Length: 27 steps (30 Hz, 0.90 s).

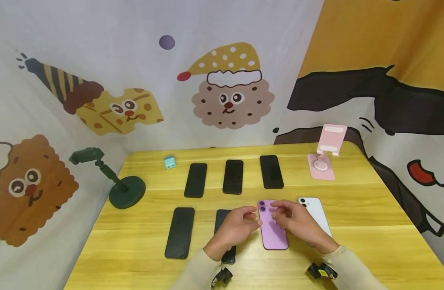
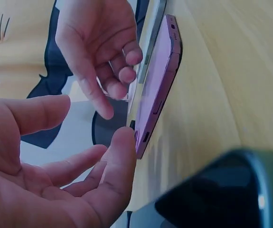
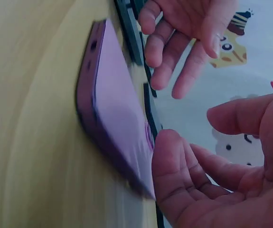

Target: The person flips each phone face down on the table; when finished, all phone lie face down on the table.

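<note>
Both hands are hovering over the middle of the surface (image 1: 135,245), reaching in from the near edge with cream sleeves covering the forearms. The left hand (image 1: 238,224) is slanting inward from the left, and the right hand (image 1: 299,220) is mirroring it from the other side, the two palms turning toward each other. On each hand the fingers are bending loosely, and the grip is standing apart, with a gap showing between thumb and fingers; neither grip is clamping on anything.

Between them the pink phone (image 1: 274,237) is lying flat on the surface, its back facing up and its two lenses sitting at the far left corner. Fingertips of both hands are coming very near its edges; whether any are touching, the views are not showing clearly.

A dark phone (image 1: 229,255) is lying beneath the left hand and wrist, partly hidden, while a white phone (image 1: 320,214) is lying just beside the right hand, partly covered by it. Another black phone (image 1: 180,233) is resting farther left. Beyond the hands, three black phones (image 1: 233,177) are lying in a row.
</note>
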Each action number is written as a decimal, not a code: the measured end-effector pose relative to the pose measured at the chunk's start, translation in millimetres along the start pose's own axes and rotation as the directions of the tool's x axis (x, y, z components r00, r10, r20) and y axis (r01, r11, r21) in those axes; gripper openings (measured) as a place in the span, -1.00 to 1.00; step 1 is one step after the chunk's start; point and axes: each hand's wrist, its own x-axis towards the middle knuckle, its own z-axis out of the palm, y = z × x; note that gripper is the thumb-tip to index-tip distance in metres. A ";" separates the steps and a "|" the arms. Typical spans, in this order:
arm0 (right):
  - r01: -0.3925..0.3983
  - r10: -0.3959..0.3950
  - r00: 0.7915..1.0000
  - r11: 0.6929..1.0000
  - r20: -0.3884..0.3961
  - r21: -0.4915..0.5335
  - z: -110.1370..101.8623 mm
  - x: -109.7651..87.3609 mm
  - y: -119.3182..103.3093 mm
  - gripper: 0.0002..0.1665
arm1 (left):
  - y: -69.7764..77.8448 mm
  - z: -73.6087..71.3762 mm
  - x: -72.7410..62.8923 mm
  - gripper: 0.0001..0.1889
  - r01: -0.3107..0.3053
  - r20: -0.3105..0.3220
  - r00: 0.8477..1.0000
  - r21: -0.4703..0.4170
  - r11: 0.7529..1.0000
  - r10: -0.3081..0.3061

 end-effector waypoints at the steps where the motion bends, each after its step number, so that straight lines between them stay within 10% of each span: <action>1: 0.010 -0.010 1.000 1.000 0.009 0.001 2.7 0.8 -1.7 -0.49 | -0.4 -2.5 -2.1 -0.45 -0.002 0.008 1.000 -0.011 1.000 0.002; 14: 0.116 -0.124 0.984 0.991 0.126 0.070 46.9 11.3 -21.8 -0.45 | -15.7 -50.3 -24.7 -0.43 -0.034 0.015 0.999 -0.076 0.996 0.035; 27: 0.016 -0.035 0.982 0.995 0.188 0.100 76.9 12.0 -31.8 -0.23 | -37.0 -87.4 -40.9 -0.33 0.022 -0.093 0.995 0.000 1.000 -0.022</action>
